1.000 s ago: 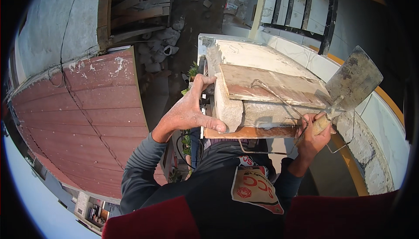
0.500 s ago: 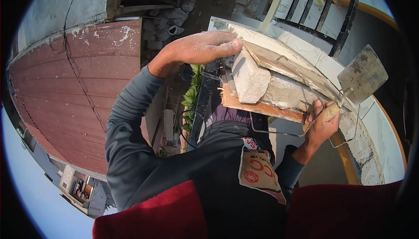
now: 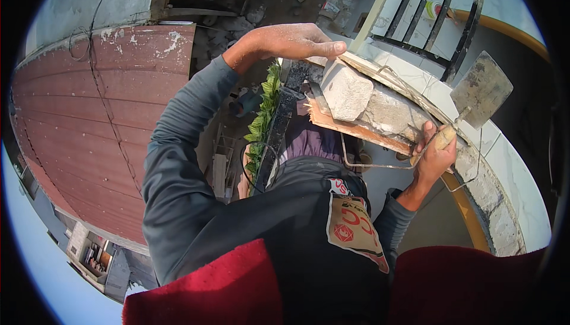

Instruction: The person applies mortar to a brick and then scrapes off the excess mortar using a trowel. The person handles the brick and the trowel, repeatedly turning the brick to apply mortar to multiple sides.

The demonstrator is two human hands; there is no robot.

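My left hand (image 3: 300, 41) lies with its fingers stretched out over the left end of the far board (image 3: 371, 72). Its thumb points right, just above a pale, rough block (image 3: 347, 94); whether it touches the block I cannot tell. In my right hand (image 3: 436, 157) is the wooden handle of a trowel (image 3: 482, 90), its square, mortar-stained blade tilted up to the right. Between the far board and the near splintered wooden board (image 3: 356, 128) runs grey mortar (image 3: 395, 114), right of the block. Bent metal rods (image 3: 380, 165) reach around both boards.
A white tiled ledge (image 3: 504, 167) curves along the right, beside a rough concrete edge (image 3: 497, 221). Black metal bars (image 3: 442, 7) stand at the top right. Green leaves (image 3: 261, 123) hang left of the boards. A reddish corrugated roof (image 3: 101, 123) fills the left, with a cable across it.
My left hand has shifted slightly right and up along the end of the far board. The trowel blade has moved a little left and up, still in my right hand.
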